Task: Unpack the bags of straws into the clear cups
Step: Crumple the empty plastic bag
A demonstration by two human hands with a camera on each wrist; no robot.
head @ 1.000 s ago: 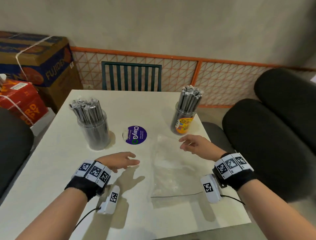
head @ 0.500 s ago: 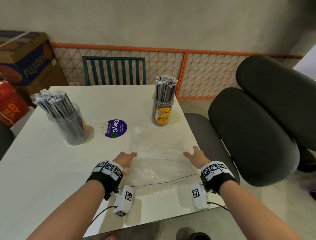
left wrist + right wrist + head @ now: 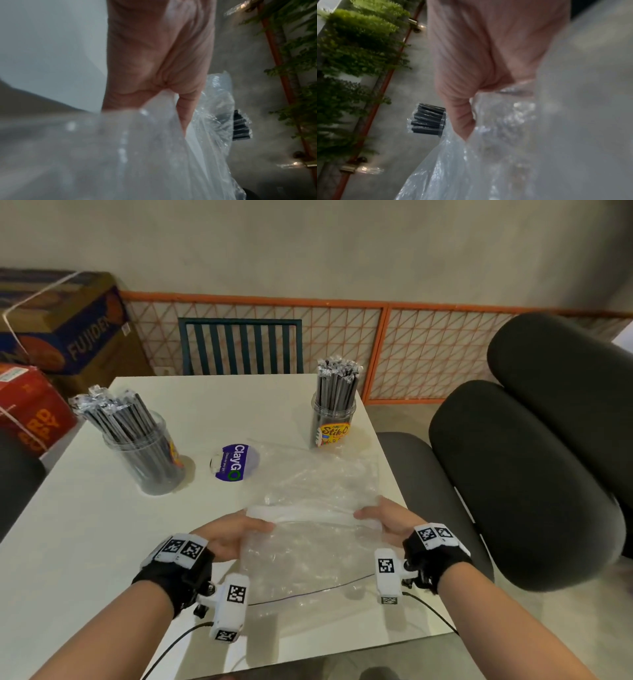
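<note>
An empty clear plastic bag [image 3: 315, 546] lies on the white table [image 3: 85, 542], its middle lifted into a fold. My left hand [image 3: 239, 530] grips the bag's left side and my right hand [image 3: 376, 517] grips its right side. In the left wrist view my fingers [image 3: 185, 108] curl round the bag [image 3: 137, 155]. In the right wrist view the thumb [image 3: 464, 121] pinches the bag [image 3: 505, 148]. A clear cup [image 3: 150, 460] at the left and a labelled clear cup [image 3: 332, 422] at the back right both hold black wrapped straws [image 3: 337, 385].
A round purple ClayGo lid [image 3: 234, 462] lies between the cups. Black chair cushions [image 3: 513, 474] stand close to the table's right edge. Cardboard boxes [image 3: 58, 323] sit at the far left, a dark slatted chair [image 3: 239, 347] and an orange mesh fence [image 3: 428, 350] behind.
Both hands came down onto the flat bag, took hold of its sides and lifted its middle into a fold. The head view swung right, then closer.
</note>
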